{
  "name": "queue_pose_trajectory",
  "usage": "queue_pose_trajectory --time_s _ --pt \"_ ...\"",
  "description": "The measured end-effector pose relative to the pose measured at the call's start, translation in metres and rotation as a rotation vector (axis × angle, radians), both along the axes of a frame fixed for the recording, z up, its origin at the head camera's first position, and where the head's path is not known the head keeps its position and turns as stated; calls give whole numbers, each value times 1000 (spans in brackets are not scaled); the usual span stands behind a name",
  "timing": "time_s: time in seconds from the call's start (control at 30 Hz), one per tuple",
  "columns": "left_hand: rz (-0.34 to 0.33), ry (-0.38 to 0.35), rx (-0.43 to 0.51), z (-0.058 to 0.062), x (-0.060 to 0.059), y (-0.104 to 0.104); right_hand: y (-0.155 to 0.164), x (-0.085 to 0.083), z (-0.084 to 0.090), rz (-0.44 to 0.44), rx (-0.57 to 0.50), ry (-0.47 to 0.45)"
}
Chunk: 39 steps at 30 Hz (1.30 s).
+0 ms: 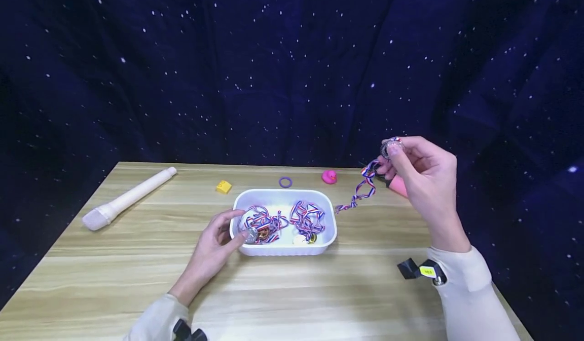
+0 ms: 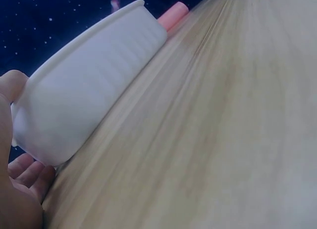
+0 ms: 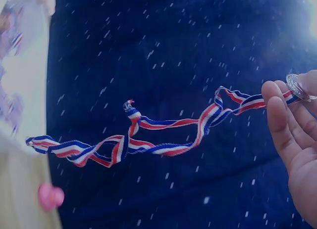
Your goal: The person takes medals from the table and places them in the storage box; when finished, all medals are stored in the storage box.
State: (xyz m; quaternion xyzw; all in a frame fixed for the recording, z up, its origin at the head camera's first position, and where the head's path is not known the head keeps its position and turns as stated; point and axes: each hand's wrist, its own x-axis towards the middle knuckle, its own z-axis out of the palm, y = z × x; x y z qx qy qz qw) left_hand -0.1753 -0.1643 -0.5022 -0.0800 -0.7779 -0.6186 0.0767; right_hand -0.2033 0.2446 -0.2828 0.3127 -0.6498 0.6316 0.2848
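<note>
My right hand (image 1: 426, 179) is raised over the right side of the table, pinching a silver medal (image 1: 391, 148) between thumb and fingers. Its red, white and blue ribbon (image 3: 168, 147) trails down from it, twisted and tangled, toward the tub. My left hand (image 1: 214, 247) grips the left end of a white plastic tub (image 1: 285, 250), thumb at the rim and the other fingers around the outer wall. Inside the tub lie two heaps of medals on striped ribbons, one heap (image 1: 262, 220) on the left and another (image 1: 307, 217) on the right.
Behind the tub are a yellow block (image 1: 223, 186), a purple ring (image 1: 285, 182) and a pink rubber duck (image 1: 329, 177). A white microphone (image 1: 130, 197) lies at the left. Partly hidden behind my right hand is a pink cylinder (image 1: 398, 185). A dark starry curtain (image 1: 292, 67) hangs behind the table.
</note>
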Motion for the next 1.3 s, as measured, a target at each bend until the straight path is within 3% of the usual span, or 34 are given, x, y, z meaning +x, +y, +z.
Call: queue_pose_trajectory --time_s 0.2,0.37,0.53,0.73,1.1,1.3 --pt "2 2 -8 2 -2 -2 -28 -8 16 25 -6 54" --pt "2 3 -11 3 -2 -3 -43 -13 13 46 65 46" --pt "8 4 -12 3 -1 -3 -56 -21 0 104 141 -19" --pt "13 7 -10 3 -2 -3 -67 -31 -22 94 223 -130" --pt "2 -7 -10 2 1 -2 -72 -31 -69 90 149 -263" --pt "2 -3 3 0 0 0 -75 -31 -84 64 187 -335"
